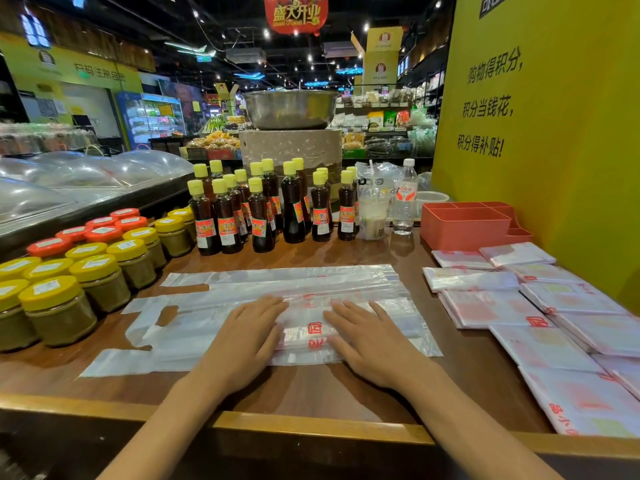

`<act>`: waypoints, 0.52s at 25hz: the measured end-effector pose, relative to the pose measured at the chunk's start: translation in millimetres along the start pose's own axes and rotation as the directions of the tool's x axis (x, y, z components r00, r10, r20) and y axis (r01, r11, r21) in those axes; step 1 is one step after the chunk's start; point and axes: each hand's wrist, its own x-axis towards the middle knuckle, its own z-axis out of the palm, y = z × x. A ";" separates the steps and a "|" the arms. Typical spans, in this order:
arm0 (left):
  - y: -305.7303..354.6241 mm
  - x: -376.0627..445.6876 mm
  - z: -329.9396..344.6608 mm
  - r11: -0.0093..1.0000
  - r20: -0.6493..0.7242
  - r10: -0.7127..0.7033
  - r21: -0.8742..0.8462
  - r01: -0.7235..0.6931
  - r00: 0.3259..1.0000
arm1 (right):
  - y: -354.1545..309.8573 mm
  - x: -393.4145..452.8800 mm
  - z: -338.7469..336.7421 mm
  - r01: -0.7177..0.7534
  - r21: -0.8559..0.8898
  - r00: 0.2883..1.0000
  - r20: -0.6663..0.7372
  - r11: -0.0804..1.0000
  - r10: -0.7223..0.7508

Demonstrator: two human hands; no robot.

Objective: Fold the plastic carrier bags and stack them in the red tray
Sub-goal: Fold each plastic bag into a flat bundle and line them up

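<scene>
Several translucent white carrier bags [311,289] with red print lie flat and overlapping on the wooden counter [311,386] in front of me. My left hand [247,337] and my right hand [372,341] both press flat on the nearest bag, fingers straight, a red-printed strip showing between them. The bags' handles [149,323] point left. A red tray [467,225] with compartments stands at the back right and looks empty. Folded bags [540,327] lie spread over the counter to my right.
Yellow- and red-lidded jars [86,271] crowd the left side. Dark sauce bottles [263,209] with yellow caps line the back, beside a drink cup [372,216] and a water bottle [405,199]. A yellow wall [554,133] closes the right.
</scene>
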 end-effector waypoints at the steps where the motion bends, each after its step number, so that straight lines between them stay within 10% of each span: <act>1: 2.9 -2.1 2.2 1.000 0.085 0.001 0.015 -0.003 0.996 | 1.0 -0.1 1.5 -0.020 0.024 0.998 0.052 1.000 0.019; 5: 9.4 -2.6 9.0 0.993 0.329 -0.111 0.075 0.091 0.938 | 2.9 0.4 5.6 -0.083 0.089 0.979 0.191 0.993 0.065; 13: 2.2 -3.3 11.5 0.986 0.326 -0.168 0.058 0.158 0.930 | 12.4 3.6 1.3 -0.208 0.097 0.951 0.251 0.973 0.178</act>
